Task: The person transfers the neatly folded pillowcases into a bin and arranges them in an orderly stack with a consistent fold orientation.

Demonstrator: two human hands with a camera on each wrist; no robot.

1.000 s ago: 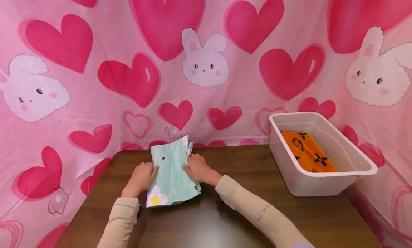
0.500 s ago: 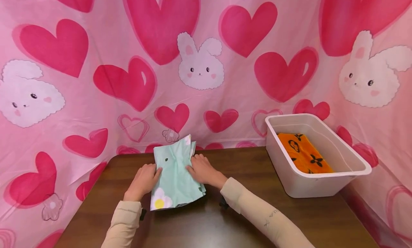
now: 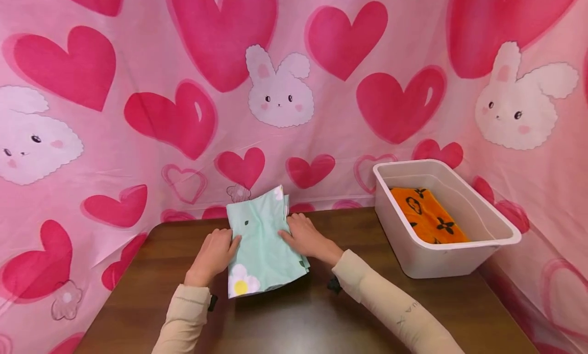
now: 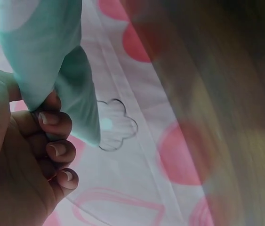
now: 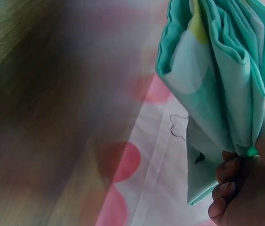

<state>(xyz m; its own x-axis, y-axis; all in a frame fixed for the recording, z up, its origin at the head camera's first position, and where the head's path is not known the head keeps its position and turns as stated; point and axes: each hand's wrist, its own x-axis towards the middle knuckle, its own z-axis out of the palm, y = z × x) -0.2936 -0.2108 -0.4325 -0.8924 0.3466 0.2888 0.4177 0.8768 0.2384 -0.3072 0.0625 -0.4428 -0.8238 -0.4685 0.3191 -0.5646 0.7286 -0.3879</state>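
Observation:
A folded mint-green cloth (image 3: pixel 264 246) with white daisies and small dark leaves is held up above the table, tilted, left of centre in the head view. My left hand (image 3: pixel 213 254) grips its left edge, thumb on the near face. On the opposite edge my right hand (image 3: pixel 310 236) pinches the layers. In the left wrist view the curled fingers (image 4: pixel 57 150) close on a bunched part of the cloth (image 4: pixel 43 52). Several stacked folds of the cloth (image 5: pixel 217 75) show in the right wrist view, gathered between thumb and fingers.
A light grey plastic bin (image 3: pixel 427 257) stands on the right of the brown wooden table (image 3: pixel 294 323). Inside it lies an orange towel (image 3: pixel 427 216) with dark motifs. A pink curtain (image 3: pixel 335 119) with hearts and rabbits hangs behind and at both sides.
Both hands have shifted slightly to the right with the cloth, keeping their grip. The head view has turned a little, so the bin appears farther left. The cloth stays folded.

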